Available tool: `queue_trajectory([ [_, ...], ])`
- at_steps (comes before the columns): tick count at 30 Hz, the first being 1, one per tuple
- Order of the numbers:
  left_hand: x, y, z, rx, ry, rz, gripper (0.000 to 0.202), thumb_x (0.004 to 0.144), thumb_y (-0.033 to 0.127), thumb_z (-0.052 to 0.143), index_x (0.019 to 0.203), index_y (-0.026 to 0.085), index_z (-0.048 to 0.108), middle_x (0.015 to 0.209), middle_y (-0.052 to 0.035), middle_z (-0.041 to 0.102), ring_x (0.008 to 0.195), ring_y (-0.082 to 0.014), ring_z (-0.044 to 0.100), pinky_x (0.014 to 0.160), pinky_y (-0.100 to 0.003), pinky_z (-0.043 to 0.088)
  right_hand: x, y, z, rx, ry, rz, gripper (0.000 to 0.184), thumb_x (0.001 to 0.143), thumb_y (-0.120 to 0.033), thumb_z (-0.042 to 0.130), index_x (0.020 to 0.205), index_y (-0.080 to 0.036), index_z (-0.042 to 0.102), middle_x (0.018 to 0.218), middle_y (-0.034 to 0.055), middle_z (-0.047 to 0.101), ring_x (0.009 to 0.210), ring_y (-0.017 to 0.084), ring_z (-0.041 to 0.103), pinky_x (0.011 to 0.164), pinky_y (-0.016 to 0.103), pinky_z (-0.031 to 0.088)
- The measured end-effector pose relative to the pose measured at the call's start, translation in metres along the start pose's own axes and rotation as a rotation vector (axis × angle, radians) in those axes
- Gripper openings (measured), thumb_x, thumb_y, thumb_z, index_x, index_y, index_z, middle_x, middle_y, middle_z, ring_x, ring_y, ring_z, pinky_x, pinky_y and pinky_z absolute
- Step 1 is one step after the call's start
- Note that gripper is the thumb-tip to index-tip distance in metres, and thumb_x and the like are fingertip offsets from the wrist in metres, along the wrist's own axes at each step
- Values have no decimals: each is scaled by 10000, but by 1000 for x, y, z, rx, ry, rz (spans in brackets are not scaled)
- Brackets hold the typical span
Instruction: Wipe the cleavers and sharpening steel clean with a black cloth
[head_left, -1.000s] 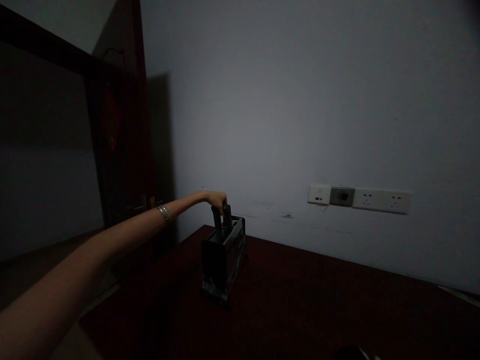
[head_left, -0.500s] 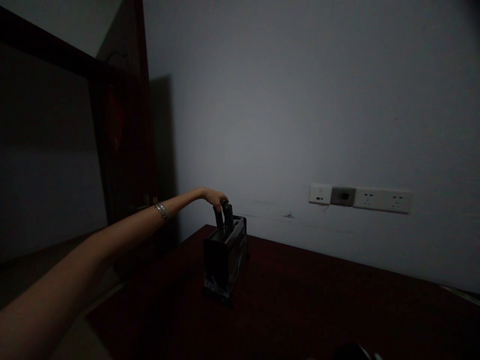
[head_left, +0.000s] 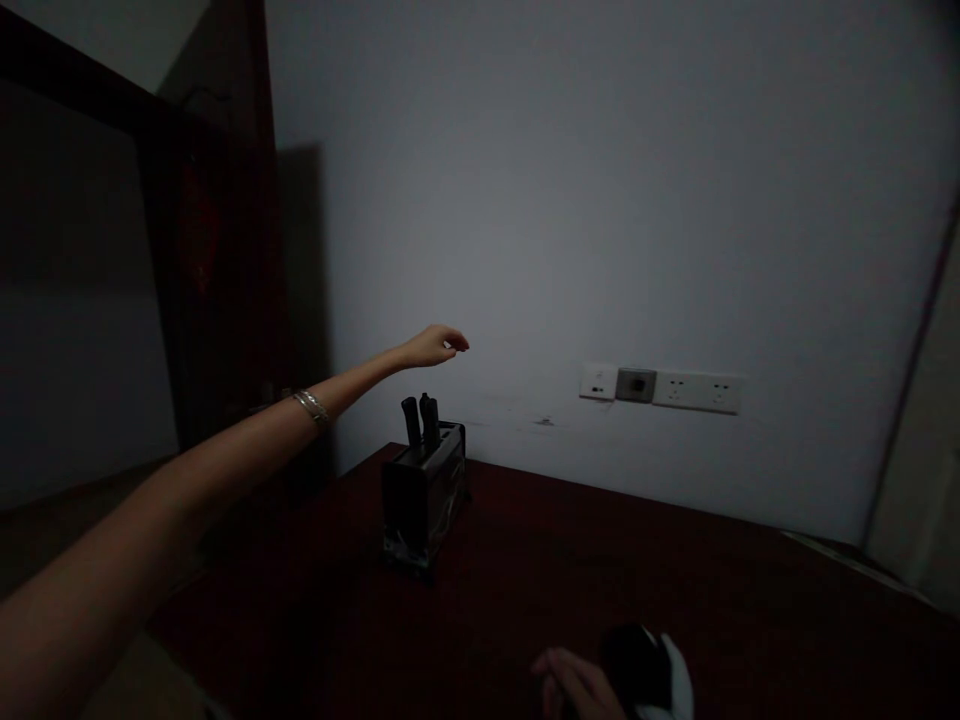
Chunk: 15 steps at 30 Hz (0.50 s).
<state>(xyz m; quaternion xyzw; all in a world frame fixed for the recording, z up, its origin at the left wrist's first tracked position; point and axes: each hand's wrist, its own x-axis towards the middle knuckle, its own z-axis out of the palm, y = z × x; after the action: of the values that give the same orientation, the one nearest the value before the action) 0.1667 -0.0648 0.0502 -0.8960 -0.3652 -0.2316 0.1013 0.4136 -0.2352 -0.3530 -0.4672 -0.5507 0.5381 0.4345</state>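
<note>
A black knife block (head_left: 406,505) with a shiny side stands on the dark red table. Black knife handles (head_left: 430,422) stick up from its top. My left hand (head_left: 433,346) hovers above these handles, apart from them, its fingers loosely bent with a gap between thumb and fingers and nothing in them. At the bottom edge, my right hand (head_left: 574,682) is partly in view, fingers loosely bent and seemingly holding nothing. Beside it on the right is a black and white item (head_left: 646,665), cut off by the frame; in this dim light I cannot tell what it is.
The dark red table (head_left: 540,560) runs along a pale wall (head_left: 510,220). A row of wall sockets (head_left: 694,391) sits above the table. To the left are a dark door (head_left: 240,250) and a doorway. Some light strip (head_left: 847,560) lies along the back right edge.
My left hand has let go of a knife handle and risen above the block. My right hand has come into view at the bottom. The view has shifted slightly right.
</note>
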Motion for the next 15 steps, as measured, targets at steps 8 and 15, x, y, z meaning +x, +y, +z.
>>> queue_trajectory([
  [8,4,90,131,-239,-163,86,337,610,30,464,826,174,679,932,-63,645,921,-182,548,868,-280,361,-5,-19,-6,191,45,-41,610,588,-718,486,727,-129,563,480,-5,504,352,90,438,255,170,296],
  [15,-34,161,301,-577,-207,-152,284,650,91,468,831,145,679,861,-58,675,823,-184,601,763,-246,422,-10,-46,-47,244,352,-341,409,710,-519,531,675,-118,606,443,-20,492,334,56,395,317,167,273],
])
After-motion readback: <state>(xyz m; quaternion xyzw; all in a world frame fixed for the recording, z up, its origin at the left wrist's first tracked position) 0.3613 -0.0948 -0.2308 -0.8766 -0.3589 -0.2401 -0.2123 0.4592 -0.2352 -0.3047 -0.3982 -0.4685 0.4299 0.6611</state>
